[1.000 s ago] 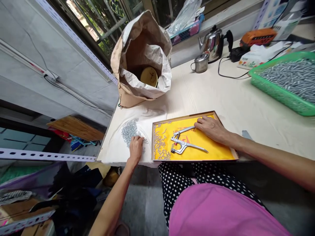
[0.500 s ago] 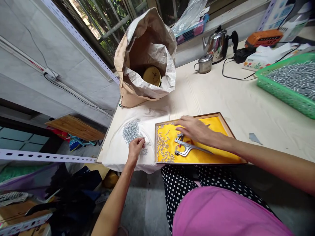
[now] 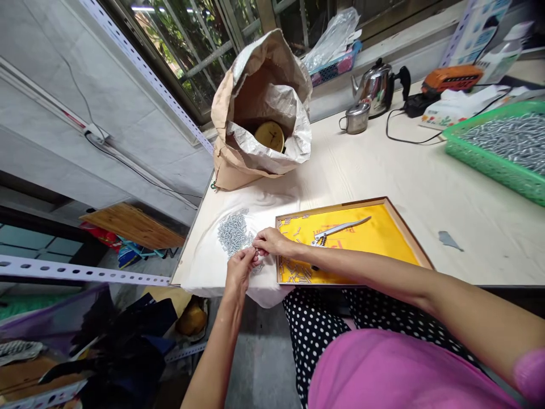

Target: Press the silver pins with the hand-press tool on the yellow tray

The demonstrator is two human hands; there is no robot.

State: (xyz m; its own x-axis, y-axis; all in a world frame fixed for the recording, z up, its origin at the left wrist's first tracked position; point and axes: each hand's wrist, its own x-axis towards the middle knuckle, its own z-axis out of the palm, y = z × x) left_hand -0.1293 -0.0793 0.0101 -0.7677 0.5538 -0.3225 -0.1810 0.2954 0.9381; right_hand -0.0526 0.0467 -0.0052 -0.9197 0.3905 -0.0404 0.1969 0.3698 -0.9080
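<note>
My left hand and my right hand meet fingertip to fingertip at the edge of a pile of small silvery metal pins on a white cloth. Both pinch at one spot; whatever is between the fingertips is too small to make out. Beneath my right forearm is a shallow tray with a yellow lining. It holds silver hand pliers with a spring, partly hidden by the forearm. Many more small pins lie scattered along the tray's left side.
An open paper sack with a round yellowish thing inside stands behind the pile. At the right is a green basket full of metal pieces. A metal cup, a kettle and an orange battery-like block stand at the back.
My right hand has left the pliers in the tray and come left to meet my left hand. The left hand has shifted slightly right, fingers still pinched.
</note>
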